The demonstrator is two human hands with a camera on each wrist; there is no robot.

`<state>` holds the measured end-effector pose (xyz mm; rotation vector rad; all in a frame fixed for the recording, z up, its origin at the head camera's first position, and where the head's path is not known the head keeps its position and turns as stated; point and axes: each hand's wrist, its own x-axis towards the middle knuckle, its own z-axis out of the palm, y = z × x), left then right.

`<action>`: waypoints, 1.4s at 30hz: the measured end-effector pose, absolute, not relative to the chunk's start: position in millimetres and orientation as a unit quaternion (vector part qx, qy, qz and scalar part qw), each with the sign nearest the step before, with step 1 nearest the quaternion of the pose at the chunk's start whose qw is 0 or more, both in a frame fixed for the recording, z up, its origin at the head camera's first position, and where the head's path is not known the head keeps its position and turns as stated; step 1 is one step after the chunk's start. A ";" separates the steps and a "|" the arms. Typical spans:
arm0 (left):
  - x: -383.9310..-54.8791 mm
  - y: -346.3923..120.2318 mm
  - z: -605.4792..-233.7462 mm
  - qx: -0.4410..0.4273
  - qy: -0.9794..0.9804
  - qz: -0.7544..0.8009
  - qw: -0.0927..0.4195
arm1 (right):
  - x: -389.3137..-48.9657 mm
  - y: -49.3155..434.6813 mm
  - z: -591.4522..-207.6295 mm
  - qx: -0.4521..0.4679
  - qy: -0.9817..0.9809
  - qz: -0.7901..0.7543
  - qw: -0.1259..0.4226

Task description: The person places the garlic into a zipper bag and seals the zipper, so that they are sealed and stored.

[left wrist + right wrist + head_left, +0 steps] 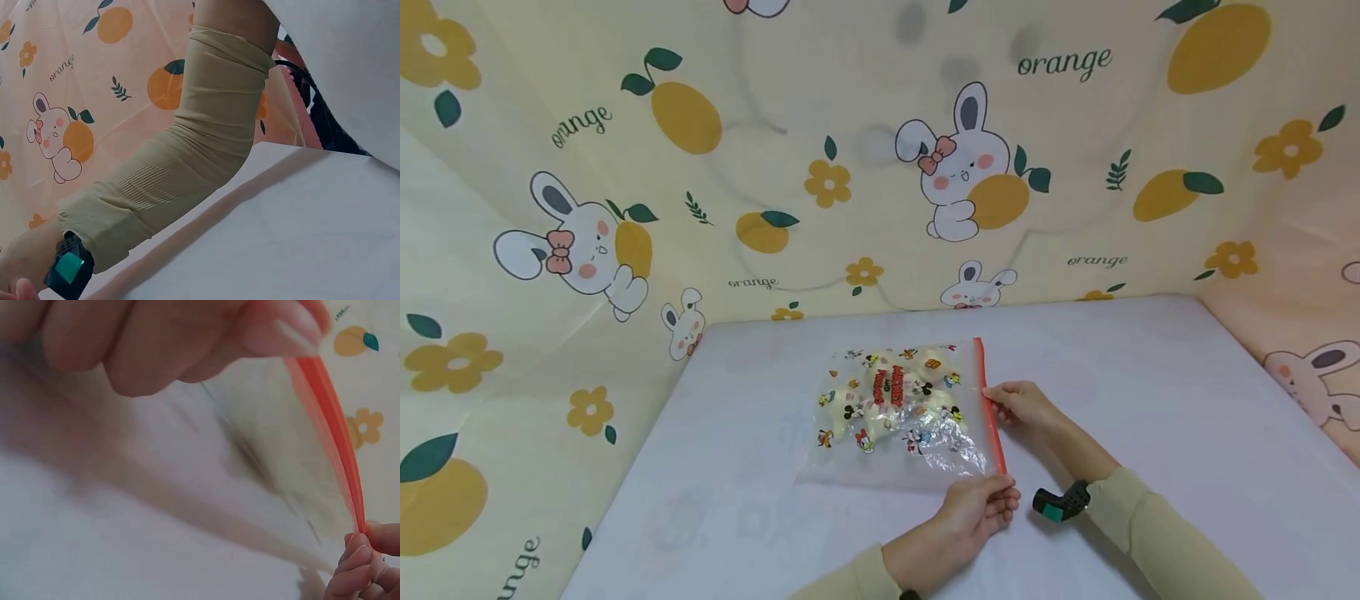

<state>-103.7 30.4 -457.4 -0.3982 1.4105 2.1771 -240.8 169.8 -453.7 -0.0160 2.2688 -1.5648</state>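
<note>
A clear zip bag (842, 462) with cartoon prints lies flat on the white table, its red zip strip (980, 358) toward the right. Inside are several pale cream, rounded lumps, partly hidden by the prints. At the strip's near corner my left hand (962, 517) pinches the bag between thumb and fingers. Farther up, around the strip's middle, my right hand (1026, 404) pinches the red edge. From the right wrist, the strip (340, 437) runs taut between the right hand's fingers (156, 344) and the left hand (359, 569). The left wrist view mostly catches the right sleeve (144, 187).
White table (715, 517) surface surrounds the bag. Behind and to both sides hangs a cream cloth (865, 225) printed with rabbits and oranges. A black wrist device (1062, 502) with a green patch sits on the right wrist.
</note>
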 end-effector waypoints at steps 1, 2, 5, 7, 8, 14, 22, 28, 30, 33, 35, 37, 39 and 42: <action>-103.9 30.5 -457.5 -0.147 0.520 0.802 0.257 | -241.5 170.0 -454.2 -0.009 0.808 -0.556 0.191; -104.0 30.5 -457.6 -0.147 0.520 0.801 0.257 | -242.3 169.9 -454.8 -0.006 0.808 -0.558 0.190; -104.2 30.8 -458.0 -0.147 0.521 0.800 0.259 | -243.6 170.1 -455.2 0.000 0.806 -0.562 0.187; -104.2 30.7 -458.3 -0.147 0.519 0.802 0.259 | -243.7 169.9 -454.2 0.001 0.805 -0.564 0.185; -104.2 30.7 -458.3 -0.146 0.518 0.802 0.258 | -243.8 169.3 -453.5 0.004 0.803 -0.566 0.184; -103.9 31.0 -457.7 -0.142 0.514 0.807 0.254 | -245.8 170.1 -453.6 0.004 0.806 -0.564 0.179; -104.1 31.5 -455.7 -0.149 0.504 0.813 0.252 | -250.3 168.8 -451.2 0.015 0.805 -0.563 0.185; -102.1 31.7 -454.8 -0.155 0.503 0.813 0.249 | -252.7 168.2 -450.6 0.018 0.814 -0.550 0.185; -102.1 31.7 -454.6 -0.157 0.504 0.812 0.250 | -253.9 168.7 -450.5 0.019 0.816 -0.548 0.185; -102.3 31.6 -454.8 -0.157 0.506 0.811 0.248 | -256.3 169.5 -450.1 0.022 0.816 -0.548 0.182; -102.4 31.5 -454.7 -0.153 0.506 0.812 0.246 | -257.7 169.4 -449.9 0.022 0.814 -0.550 0.184; -102.4 31.5 -454.5 -0.151 0.506 0.813 0.244 | -258.2 169.3 -449.4 0.021 0.811 -0.554 0.187; -102.3 31.8 -454.1 -0.150 0.506 0.814 0.242 | -258.3 168.6 -449.2 0.027 0.806 -0.560 0.190; -102.1 31.9 -453.1 -0.151 0.507 0.813 0.243 | -258.3 168.3 -448.6 0.026 0.802 -0.564 0.195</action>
